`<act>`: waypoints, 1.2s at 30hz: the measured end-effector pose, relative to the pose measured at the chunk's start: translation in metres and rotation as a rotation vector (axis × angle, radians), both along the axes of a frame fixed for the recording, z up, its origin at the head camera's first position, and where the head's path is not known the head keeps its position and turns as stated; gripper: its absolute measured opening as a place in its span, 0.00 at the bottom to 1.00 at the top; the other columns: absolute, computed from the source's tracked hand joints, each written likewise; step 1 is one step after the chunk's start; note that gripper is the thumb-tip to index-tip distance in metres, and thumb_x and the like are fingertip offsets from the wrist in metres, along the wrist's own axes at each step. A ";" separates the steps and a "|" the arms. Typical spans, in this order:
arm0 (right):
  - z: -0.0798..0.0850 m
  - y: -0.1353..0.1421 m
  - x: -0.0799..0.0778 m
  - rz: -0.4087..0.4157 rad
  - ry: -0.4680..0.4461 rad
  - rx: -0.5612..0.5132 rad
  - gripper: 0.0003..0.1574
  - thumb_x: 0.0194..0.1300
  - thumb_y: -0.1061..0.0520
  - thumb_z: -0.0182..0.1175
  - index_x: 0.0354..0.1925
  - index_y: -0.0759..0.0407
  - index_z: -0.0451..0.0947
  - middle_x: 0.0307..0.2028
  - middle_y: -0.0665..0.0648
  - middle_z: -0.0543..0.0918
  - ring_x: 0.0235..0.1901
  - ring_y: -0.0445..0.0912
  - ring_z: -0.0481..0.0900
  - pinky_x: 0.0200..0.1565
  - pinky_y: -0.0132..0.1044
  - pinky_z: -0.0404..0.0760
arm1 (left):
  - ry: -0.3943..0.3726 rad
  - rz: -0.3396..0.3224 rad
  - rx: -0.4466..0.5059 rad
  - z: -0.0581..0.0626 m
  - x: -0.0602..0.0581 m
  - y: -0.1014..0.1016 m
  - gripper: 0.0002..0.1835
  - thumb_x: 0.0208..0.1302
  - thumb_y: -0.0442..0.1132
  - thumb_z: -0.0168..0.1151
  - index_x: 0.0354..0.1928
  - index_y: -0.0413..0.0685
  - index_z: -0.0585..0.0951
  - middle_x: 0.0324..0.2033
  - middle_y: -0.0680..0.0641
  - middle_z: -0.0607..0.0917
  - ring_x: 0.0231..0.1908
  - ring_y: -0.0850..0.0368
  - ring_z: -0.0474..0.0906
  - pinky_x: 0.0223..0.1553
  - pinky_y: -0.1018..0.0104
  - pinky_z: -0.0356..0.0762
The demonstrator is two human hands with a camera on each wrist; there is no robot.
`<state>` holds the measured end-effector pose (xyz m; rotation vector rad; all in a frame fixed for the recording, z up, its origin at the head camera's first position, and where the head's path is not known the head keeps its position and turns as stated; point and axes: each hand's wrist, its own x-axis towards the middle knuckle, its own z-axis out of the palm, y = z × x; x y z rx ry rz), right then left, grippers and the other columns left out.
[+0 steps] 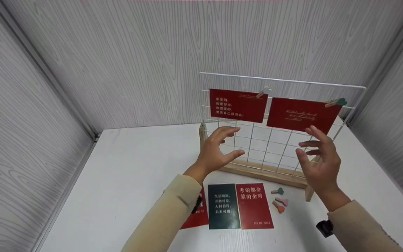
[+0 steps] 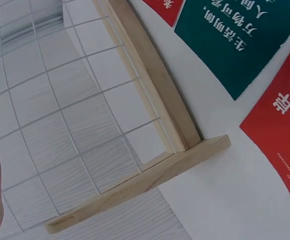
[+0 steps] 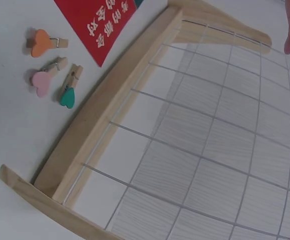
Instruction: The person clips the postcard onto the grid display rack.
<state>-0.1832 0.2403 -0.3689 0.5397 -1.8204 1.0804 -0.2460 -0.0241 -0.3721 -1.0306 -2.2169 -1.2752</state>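
Observation:
My left hand is raised in front of a white wire grid rack, fingers and thumb spread apart and nothing between them. My right hand hovers before the rack's right side, loosely curved and holding nothing. Its fingertips overlap the lower edge of a red card; whether they touch is unclear. That card hangs from a clothespin with a green heart. Beside it, another red card hangs from a clothespin with a white heart.
On the white table lie a dark green card, a red card and another red card partly behind my left sleeve. Small clothespins with green, pink and orange hearts lie near the rack's wooden base.

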 end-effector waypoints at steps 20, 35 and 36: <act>-0.060 -0.001 0.013 0.002 -0.177 0.123 0.37 0.46 0.64 0.64 0.56 0.60 0.64 0.50 0.54 0.71 0.34 0.45 0.76 0.30 0.28 0.72 | -0.166 0.117 -0.033 -0.067 0.021 -0.060 0.32 0.47 0.55 0.62 0.57 0.63 0.65 0.52 0.59 0.68 0.49 0.62 0.66 0.44 0.57 0.68; -0.107 0.004 0.026 -0.048 -0.364 0.250 0.43 0.45 0.57 0.66 0.59 0.49 0.60 0.51 0.48 0.70 0.36 0.42 0.75 0.29 0.32 0.73 | -0.293 0.225 -0.051 -0.100 0.033 -0.096 0.33 0.45 0.51 0.65 0.57 0.62 0.66 0.52 0.59 0.68 0.50 0.60 0.65 0.46 0.58 0.67; -0.109 0.004 0.027 -0.048 -0.377 0.260 0.43 0.45 0.56 0.66 0.60 0.49 0.60 0.51 0.48 0.70 0.36 0.42 0.75 0.28 0.34 0.73 | -0.299 0.227 -0.052 -0.102 0.034 -0.097 0.33 0.45 0.51 0.65 0.57 0.62 0.66 0.52 0.59 0.68 0.50 0.60 0.65 0.46 0.58 0.67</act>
